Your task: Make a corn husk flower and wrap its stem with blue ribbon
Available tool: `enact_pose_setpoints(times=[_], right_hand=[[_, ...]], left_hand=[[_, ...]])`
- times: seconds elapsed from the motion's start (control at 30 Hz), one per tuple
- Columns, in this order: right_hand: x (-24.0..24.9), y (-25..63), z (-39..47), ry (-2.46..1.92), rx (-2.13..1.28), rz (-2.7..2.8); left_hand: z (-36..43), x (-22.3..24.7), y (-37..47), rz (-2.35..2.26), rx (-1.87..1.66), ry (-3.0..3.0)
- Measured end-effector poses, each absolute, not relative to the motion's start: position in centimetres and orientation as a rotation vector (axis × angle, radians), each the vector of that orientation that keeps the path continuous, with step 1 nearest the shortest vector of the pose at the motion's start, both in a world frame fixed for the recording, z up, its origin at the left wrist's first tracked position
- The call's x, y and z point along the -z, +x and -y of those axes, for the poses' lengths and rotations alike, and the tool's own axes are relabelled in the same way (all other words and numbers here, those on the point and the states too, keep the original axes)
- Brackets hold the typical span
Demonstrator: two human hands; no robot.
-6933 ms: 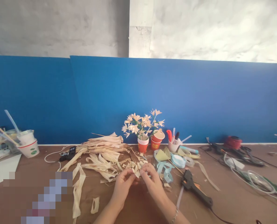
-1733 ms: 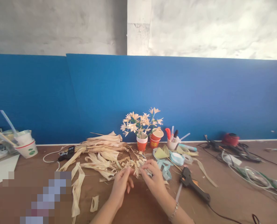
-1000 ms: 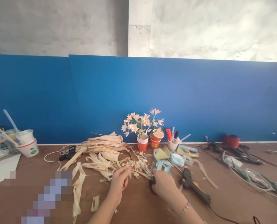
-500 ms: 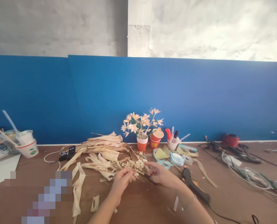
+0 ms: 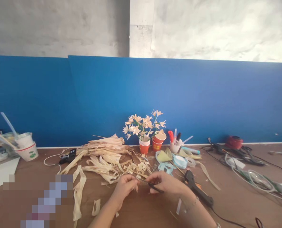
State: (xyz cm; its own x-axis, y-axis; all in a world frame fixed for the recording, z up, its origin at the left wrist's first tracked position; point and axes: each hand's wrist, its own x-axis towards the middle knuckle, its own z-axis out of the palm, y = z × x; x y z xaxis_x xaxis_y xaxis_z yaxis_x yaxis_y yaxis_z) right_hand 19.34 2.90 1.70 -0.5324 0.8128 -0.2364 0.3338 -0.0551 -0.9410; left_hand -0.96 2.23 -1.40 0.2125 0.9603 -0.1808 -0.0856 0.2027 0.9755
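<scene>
My left hand (image 5: 124,190) is closed in a pinch on a small pale piece of corn husk (image 5: 136,187), mostly covered by the fingers. Facing it, my right hand (image 5: 166,183) is closed on a slim tool with a black handle (image 5: 155,187) that looks like small scissors. Its thin tip points left and reaches the left fingertips; whether it touches the husk I cannot tell. Husk scraps (image 5: 143,166) lie just beyond both hands. Behind them, pale husk flowers (image 5: 137,122) on green stems stand in a stack of red paper cups (image 5: 144,147).
Dried corn husks (image 5: 105,152) spread across the table's left middle. A black glue gun (image 5: 198,190) lies beside my right forearm. Light blue ribbon rolls (image 5: 179,161) and a white cup of pens (image 5: 175,147) stand farther back. Cables (image 5: 250,177) tangle at right; a blue partition (image 5: 179,95) closes the back.
My right hand has picked up the black-handled tool from the table and brought its tip to my left fingers. Its outstretched fingers have closed. My left hand has barely moved.
</scene>
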Motion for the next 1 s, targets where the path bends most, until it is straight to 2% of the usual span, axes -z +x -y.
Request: enact_pose_setpoints(times=[0.3, 0.47, 0.63, 0.87, 1.0], right_hand=[[-1.1, 19.7, -3.4, -1.319, -1.439, 1.820], [-1.5, 21.1, -3.5, -1.476, -1.281, 1.846], [-1.0, 21.7, -3.3, -1.519, -1.302, 2.088], [-0.1, 20.4, -2.3, -1.640, -0.981, 2.273], [-0.8, 20.0, -2.3, -1.576, -0.983, 2.238]], left_hand=[[-1.9, 0.9, -1.2, -1.088, -0.992, 1.082], [-2.2, 0.7, -1.7, -1.182, -1.187, 1.042], [-2.9, 1.8, -2.3, -1.232, -1.305, 1.053], [-3.1, 2.8, -1.9, -1.331, -1.251, 1.556], [-3.1, 3.3, -1.5, -1.325, -1.230, 1.796]])
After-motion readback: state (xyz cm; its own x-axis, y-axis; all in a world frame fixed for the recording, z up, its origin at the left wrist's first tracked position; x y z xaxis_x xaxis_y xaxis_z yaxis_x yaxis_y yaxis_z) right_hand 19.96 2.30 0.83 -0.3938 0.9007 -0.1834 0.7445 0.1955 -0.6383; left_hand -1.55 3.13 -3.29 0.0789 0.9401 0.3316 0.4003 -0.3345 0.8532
